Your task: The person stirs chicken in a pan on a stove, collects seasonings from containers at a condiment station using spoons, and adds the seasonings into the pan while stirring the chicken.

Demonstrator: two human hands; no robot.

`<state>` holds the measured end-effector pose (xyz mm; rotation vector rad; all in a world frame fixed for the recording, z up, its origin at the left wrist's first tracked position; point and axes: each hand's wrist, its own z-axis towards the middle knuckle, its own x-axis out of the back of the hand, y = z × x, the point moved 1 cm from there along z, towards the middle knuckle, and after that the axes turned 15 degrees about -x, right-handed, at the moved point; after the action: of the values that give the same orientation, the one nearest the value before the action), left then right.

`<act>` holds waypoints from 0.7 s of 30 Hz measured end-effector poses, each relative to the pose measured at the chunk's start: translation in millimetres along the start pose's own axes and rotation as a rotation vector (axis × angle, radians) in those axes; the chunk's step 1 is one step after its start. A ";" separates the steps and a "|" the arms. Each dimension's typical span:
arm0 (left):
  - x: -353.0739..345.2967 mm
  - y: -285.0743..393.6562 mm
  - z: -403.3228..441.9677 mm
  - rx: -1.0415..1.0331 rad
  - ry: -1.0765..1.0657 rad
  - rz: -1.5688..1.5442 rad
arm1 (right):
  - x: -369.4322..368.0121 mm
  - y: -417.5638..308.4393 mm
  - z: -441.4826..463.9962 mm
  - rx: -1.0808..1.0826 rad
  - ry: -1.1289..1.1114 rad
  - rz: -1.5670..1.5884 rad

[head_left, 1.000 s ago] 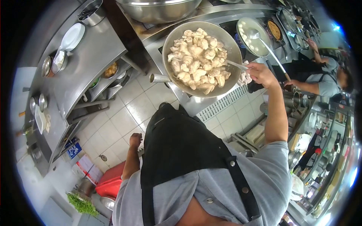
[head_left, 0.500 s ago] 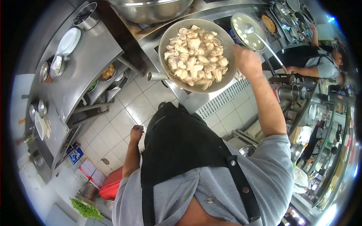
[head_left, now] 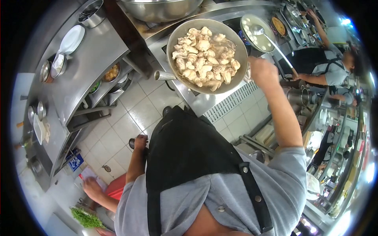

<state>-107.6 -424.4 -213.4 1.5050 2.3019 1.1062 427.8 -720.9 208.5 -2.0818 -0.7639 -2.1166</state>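
Observation:
A wide wok (head_left: pixel 173 41) of pale, cooked-looking chicken pieces (head_left: pixel 204 59) in a little liquid sits on the stove in front of me. Its tubular handle (head_left: pixel 163 76) points left. My right hand (head_left: pixel 263 72) is closed at the wok's right edge; the exact spot it grips is hidden behind the fingers. Low at my left side, over the floor, hangs my left hand (head_left: pixel 140 142), its fingers curled and nothing visible in them.
Beyond my right hand, a co-worker (head_left: pixel 330 70) holds a long ladle (head_left: pixel 279 49) over a pan of cloudy liquid (head_left: pixel 246 33). Another person's hand (head_left: pixel 93 188) reaches in at lower left, near leafy greens (head_left: pixel 86 217). A steel counter (head_left: pixel 92 51) runs along the left.
The chicken pieces have shifted within the wok, and liquid shows at its upper right. My right hand has moved slightly down and right. Another person's arm and a shoe have appeared on the left.

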 end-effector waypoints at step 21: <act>-42.4 59.6 46.4 -0.249 -0.096 0.122 | 23.9 -51.6 -32.1 0.156 -0.184 0.037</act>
<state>-21.1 -425.2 -216.8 1.5785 1.9496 1.2676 376.4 -681.8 217.8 -2.2088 -0.8727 -1.8010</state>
